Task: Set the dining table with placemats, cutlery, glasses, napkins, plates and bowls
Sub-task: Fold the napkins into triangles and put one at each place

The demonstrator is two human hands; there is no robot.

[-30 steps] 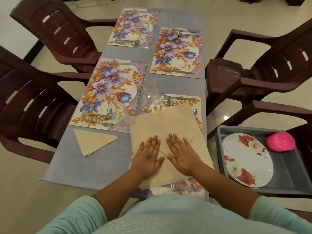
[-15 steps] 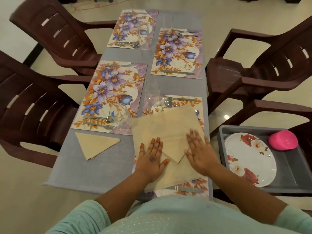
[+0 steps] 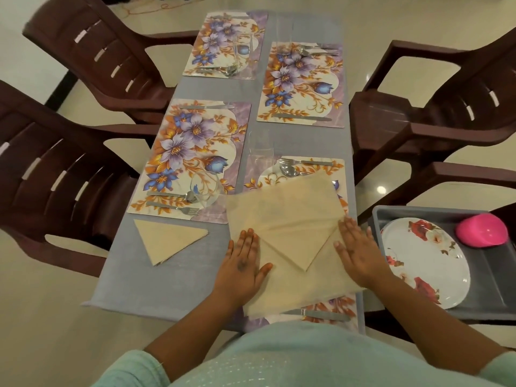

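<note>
A beige napkin (image 3: 287, 213) lies spread over the near right floral placemat (image 3: 329, 305), with one corner folded down into a triangle. My left hand (image 3: 243, 266) presses flat on its left side. My right hand (image 3: 357, 250) presses flat on its right edge. A second napkin (image 3: 167, 241), folded into a triangle, lies on the grey table (image 3: 195, 272) to the left. Several floral placemats carry knives, forks and spoons; the near left placemat (image 3: 192, 152) has a clear glass (image 3: 203, 188) on it. Another glass (image 3: 261, 152) stands just beyond the spread napkin.
A grey tray (image 3: 499, 275) at the right holds a floral plate (image 3: 424, 261) and an upturned pink bowl (image 3: 483, 230). Dark brown plastic chairs stand on both sides: one at near left (image 3: 55, 177), one at far right (image 3: 446, 107). The table's near edge is close to my body.
A corner of the napkin has been folded down into a triangle. My right hand slid from the middle out to the napkin's right edge, and my left hand shifted slightly left.
</note>
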